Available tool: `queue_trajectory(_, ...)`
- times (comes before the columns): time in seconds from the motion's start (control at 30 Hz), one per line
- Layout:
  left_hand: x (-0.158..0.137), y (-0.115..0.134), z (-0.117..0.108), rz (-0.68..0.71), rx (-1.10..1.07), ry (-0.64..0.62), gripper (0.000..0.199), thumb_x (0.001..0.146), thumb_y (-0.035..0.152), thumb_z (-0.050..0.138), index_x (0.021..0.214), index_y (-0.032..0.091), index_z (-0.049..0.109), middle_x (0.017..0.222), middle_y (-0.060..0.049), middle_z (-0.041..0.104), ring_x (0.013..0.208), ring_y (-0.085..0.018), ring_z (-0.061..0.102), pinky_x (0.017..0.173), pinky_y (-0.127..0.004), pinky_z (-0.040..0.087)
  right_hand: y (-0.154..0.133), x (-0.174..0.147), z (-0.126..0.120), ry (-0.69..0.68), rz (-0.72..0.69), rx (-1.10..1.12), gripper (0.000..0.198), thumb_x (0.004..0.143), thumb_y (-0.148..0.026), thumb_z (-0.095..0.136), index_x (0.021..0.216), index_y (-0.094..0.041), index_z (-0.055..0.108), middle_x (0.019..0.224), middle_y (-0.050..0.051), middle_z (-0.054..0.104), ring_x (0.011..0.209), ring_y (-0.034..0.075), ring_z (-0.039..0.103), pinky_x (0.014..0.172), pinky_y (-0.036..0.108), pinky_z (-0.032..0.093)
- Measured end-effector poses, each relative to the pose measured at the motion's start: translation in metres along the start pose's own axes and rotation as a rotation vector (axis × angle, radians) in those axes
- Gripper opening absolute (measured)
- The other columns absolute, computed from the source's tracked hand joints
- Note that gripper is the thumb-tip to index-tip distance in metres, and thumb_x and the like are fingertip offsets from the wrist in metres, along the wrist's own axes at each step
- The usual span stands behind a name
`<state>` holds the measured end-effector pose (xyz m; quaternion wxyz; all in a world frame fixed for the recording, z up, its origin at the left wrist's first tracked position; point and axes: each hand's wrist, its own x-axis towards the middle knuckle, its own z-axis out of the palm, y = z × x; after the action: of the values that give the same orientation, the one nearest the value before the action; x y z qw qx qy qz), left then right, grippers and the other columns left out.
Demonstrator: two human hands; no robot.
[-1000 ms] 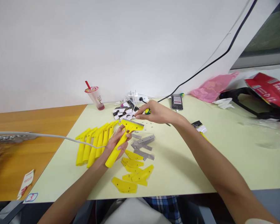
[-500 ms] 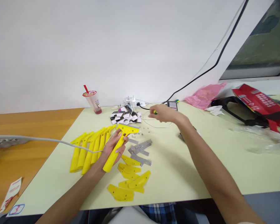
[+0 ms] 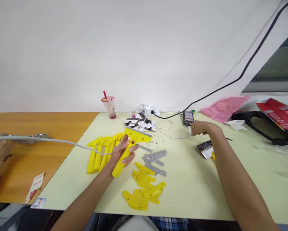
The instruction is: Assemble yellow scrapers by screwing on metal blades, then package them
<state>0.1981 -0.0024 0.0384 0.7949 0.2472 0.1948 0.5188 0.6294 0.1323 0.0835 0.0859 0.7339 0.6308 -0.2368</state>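
My left hand [image 3: 124, 150] is wrapped round the handle of a yellow scraper [image 3: 121, 164], its head with a grey blade tilted up. Out to the right, my right hand [image 3: 201, 127] is closed on what looks like a screwdriver [image 3: 193, 127], mostly hidden, with a bit of yellow-green showing. That hand is beside a phone [image 3: 188, 118]. Several more yellow scrapers [image 3: 99, 157] lie in a row left of my left hand. Flat metal blades [image 3: 157, 156], small screws [image 3: 157, 138] and loose yellow plates [image 3: 135, 201] are spread over the table's middle.
Black-and-white cards [image 3: 140, 123] lie before a power strip [image 3: 155, 111]. A drink cup [image 3: 109, 107] stands at the back left. Pink plastic [image 3: 223, 109] and a red package [image 3: 278, 114] are at the right. Another person's hand [image 3: 1, 150] is at the far left. A cable [image 3: 62, 145] crosses the left side.
My right hand has moved right, to beside the phone, still closed. The left keeps hold of the scraper. The view has swung, bringing another person's hand in at the left.
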Motion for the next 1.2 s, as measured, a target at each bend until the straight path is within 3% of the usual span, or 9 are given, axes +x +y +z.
queue_trajectory(0.1, 0.000, -0.001, -0.001, -0.003, -0.005, -0.014, 0.064, 0.077, 0.021, 0.089, 0.137, 0.036, 0.069, 0.096, -0.001, 0.060, 0.052, -0.007, 0.049, 0.026, -0.012, 0.019, 0.002, 0.003, 0.001, -0.003, -0.016, 0.023, 0.020, 0.068, -0.012, 0.087, 0.076, -0.019, 0.069, 0.083, 0.008, 0.070, 0.067, 0.017, 0.060, 0.060, 0.030, 0.047)
queue_trajectory(0.27, 0.003, -0.001, -0.003, 0.088, 0.022, -0.012, 0.054, 0.084, 0.020, 0.085, 0.134, 0.037, 0.071, 0.117, -0.005, 0.067, 0.067, -0.009, 0.057, 0.030, -0.009, 0.025, 0.006, 0.006, 0.005, 0.012, -0.038, 0.062, 0.018, 0.073, -0.008, 0.087, 0.074, -0.017, 0.072, 0.082, 0.010, 0.071, 0.065, 0.017, 0.060, 0.059, 0.032, 0.046)
queue_trajectory(0.43, 0.007, -0.001, 0.004, 0.058, -0.027, 0.077, 0.046, 0.086, 0.012, 0.081, 0.127, 0.031, 0.069, 0.106, -0.005, 0.065, 0.075, -0.012, 0.063, 0.033, -0.008, 0.029, 0.005, -0.001, -0.001, 0.064, -0.071, 0.091, 0.011, 0.087, -0.006, 0.080, 0.080, -0.013, 0.074, 0.081, 0.014, 0.071, 0.063, 0.014, 0.059, 0.063, 0.036, 0.043)
queue_trajectory(0.6, 0.013, -0.008, 0.015, 0.008, -0.086, 0.190, 0.039, 0.090, 0.005, 0.076, 0.120, 0.025, 0.061, 0.103, -0.004, 0.065, 0.081, -0.012, 0.073, 0.037, -0.009, 0.035, -0.009, -0.015, -0.015, 0.110, -0.116, 0.079, 0.013, 0.093, -0.019, 0.080, 0.084, -0.015, 0.071, 0.072, 0.010, 0.069, 0.054, 0.015, 0.057, 0.060, 0.036, 0.043)
queue_trajectory(0.77, 0.017, -0.021, 0.013, -0.042, -0.062, 0.218, 0.038, 0.091, 0.002, 0.073, 0.121, 0.022, 0.059, 0.105, -0.005, 0.067, 0.081, -0.013, 0.075, 0.038, -0.011, 0.038, -0.035, -0.033, -0.019, 0.127, -0.203, 0.070, 0.020, 0.092, -0.034, 0.081, 0.085, -0.020, 0.069, 0.074, 0.007, 0.070, 0.057, 0.017, 0.060, 0.055, 0.032, 0.039)
queue_trajectory(1.0, 0.020, -0.033, 0.003, -0.082, -0.034, 0.203, 0.036, 0.093, 0.005, 0.075, 0.122, 0.021, 0.060, 0.107, -0.007, 0.068, 0.084, -0.014, 0.076, 0.041, -0.011, 0.039, -0.102, -0.068, -0.002, 0.074, -0.566, 0.162, 0.020, 0.088, -0.044, 0.079, 0.091, -0.025, 0.081, 0.072, 0.002, 0.071, 0.059, 0.015, 0.058, 0.053, 0.029, 0.038)
queue_trajectory(1.2, 0.023, -0.032, 0.005, -0.095, -0.019, 0.248, 0.041, 0.091, 0.003, 0.072, 0.126, 0.021, 0.059, 0.109, -0.007, 0.070, 0.082, -0.014, 0.076, 0.039, -0.011, 0.038, -0.139, -0.082, 0.021, 0.047, -0.852, 0.146, 0.029, 0.093, -0.046, 0.073, 0.097, -0.022, 0.088, 0.100, 0.008, 0.084, 0.069, 0.018, 0.066, 0.063, 0.032, 0.045)
